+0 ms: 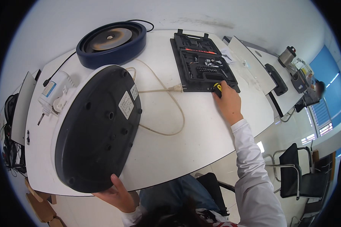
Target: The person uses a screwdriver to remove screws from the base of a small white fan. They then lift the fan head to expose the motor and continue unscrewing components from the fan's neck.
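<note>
A white appliance base (98,128) stands tilted up on the table, its black underside with screw holes and two labels facing me. At its lower edge my left hand (119,195) grips it, thumb on the black side and fingers partly hidden. My right hand (228,101) reaches to the near edge of an opened black tool case (206,60), closed around a yellow-and-black tool handle (218,89). Sockets, bits and a red strip lie in the case. From behind the base runs a beige power cord (182,109), its plug (176,88) lying beside the case.
At the back left sits a round dark-blue appliance (111,39) with a scorched metal plate. A white motor unit (57,92) with a protruding shaft lies left of the base. Right of the table (170,151) are a second desk, a black chair (295,170) and a distant seated person.
</note>
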{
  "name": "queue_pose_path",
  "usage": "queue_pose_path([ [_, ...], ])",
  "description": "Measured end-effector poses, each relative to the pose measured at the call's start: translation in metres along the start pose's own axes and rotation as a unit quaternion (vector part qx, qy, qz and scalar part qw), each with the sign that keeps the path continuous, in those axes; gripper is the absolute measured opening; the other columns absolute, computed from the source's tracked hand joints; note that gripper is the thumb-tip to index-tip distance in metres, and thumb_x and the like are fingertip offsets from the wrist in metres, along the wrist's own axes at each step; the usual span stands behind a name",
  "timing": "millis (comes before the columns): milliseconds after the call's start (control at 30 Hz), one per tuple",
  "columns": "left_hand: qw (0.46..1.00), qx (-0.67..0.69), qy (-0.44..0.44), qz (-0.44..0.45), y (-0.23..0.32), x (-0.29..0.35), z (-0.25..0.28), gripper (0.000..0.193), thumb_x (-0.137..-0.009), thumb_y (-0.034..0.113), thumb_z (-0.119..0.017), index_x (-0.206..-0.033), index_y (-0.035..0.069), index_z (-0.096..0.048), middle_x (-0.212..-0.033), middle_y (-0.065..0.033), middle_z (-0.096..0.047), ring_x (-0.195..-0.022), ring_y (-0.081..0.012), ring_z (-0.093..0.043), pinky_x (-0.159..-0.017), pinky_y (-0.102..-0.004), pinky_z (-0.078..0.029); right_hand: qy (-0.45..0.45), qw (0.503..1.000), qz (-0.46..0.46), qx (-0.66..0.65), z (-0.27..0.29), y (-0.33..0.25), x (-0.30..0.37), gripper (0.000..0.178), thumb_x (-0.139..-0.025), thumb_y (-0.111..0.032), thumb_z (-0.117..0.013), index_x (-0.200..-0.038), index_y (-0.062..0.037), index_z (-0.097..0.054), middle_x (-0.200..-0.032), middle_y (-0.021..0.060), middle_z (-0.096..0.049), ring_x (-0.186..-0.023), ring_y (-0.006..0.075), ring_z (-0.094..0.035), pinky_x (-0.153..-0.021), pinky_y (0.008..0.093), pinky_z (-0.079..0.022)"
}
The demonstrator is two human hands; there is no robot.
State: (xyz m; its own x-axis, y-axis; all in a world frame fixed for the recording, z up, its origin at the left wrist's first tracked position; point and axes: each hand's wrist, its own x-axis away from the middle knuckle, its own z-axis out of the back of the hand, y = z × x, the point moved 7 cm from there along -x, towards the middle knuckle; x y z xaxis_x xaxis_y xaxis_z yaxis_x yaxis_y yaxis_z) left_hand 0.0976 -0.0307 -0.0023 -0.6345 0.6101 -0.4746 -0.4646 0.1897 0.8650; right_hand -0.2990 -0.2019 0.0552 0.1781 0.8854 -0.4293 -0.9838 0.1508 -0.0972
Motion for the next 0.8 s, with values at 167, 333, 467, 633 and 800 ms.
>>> queue_pose_path([
  [167, 1.0, -0.003, 0.0, -0.009, 0.003, -0.001, -0.001, 0.066, -0.087, 0.019, -0.058, -0.135, -0.005, -0.019, -0.129, -0.0237, -0.038, -0.115, -0.031, -0.046, -0.094, -0.0351, -0.039, -0.021, 1.0, -0.012, 0.01, 0.0, 0.002, 0.0, 0.035, -0.073, -0.016, -0.069, -0.098, -0.0046, -0.047, -0.083, 0.0153, -0.062, -0.077, 0.0361, -0.06, -0.063, 0.0438, -0.047],
  [333, 1.0, 0.01, 0.02, -0.014, 0.005, 0.0, -0.003, 0.067, -0.085, 0.016, -0.059, -0.134, -0.005, -0.019, -0.13, -0.0236, -0.036, -0.116, -0.0322, -0.044, -0.096, -0.0373, -0.037, -0.05, 0.998, 0.003, -0.043, 0.013, -0.005, 0.025, 0.035, -0.072, -0.015, -0.07, -0.097, -0.0042, -0.048, -0.079, 0.0169, -0.062, -0.073, 0.0375, -0.059, -0.062, 0.0431, -0.046],
  [467, 0.992, -0.003, 0.079, -0.096, 0.025, -0.004, -0.003, 0.068, -0.083, 0.016, -0.061, -0.135, -0.001, -0.02, -0.133, -0.0216, -0.034, -0.119, -0.0333, -0.041, -0.099, -0.04, -0.036, -0.061, 0.988, 0.057, -0.127, 0.048, -0.029, 0.064, 0.029, -0.074, -0.014, -0.067, -0.094, -0.0049, -0.047, -0.077, 0.0175, -0.061, -0.069, 0.0374, -0.059, -0.058, 0.042, -0.046],
  [633, 0.977, -0.006, 0.139, -0.16, 0.029, -0.005, 0.008, 0.07, -0.081, 0.019, -0.063, -0.136, 0.004, -0.023, -0.137, -0.0189, -0.032, -0.125, -0.035, -0.035, -0.101, -0.0464, -0.035, -0.096, 0.946, 0.1, -0.293, 0.117, -0.07, 0.125, 0.03, -0.07, -0.002, -0.069, -0.093, -0.0059, -0.05, -0.08, 0.0102, -0.063, -0.07, 0.031, -0.062, -0.061, 0.032, -0.049],
  [800, 0.956, -0.099, 0.087, -0.262, 0.065, 0.032, 0.02, 0.047, -0.084, 0.022, -0.058, -0.125, 0.004, -0.043, -0.131, -0.0209, -0.039, -0.118, -0.0374, -0.043, -0.092, -0.0487, -0.043, -0.092, 0.865, 0.118, -0.48, 0.14, -0.091, 0.167, 0.031, -0.068, 0.0, -0.072, -0.09, -0.0059, -0.051, -0.083, 0.0096, -0.066, -0.071, 0.0234, -0.066, -0.06, 0.0263, -0.051],
])
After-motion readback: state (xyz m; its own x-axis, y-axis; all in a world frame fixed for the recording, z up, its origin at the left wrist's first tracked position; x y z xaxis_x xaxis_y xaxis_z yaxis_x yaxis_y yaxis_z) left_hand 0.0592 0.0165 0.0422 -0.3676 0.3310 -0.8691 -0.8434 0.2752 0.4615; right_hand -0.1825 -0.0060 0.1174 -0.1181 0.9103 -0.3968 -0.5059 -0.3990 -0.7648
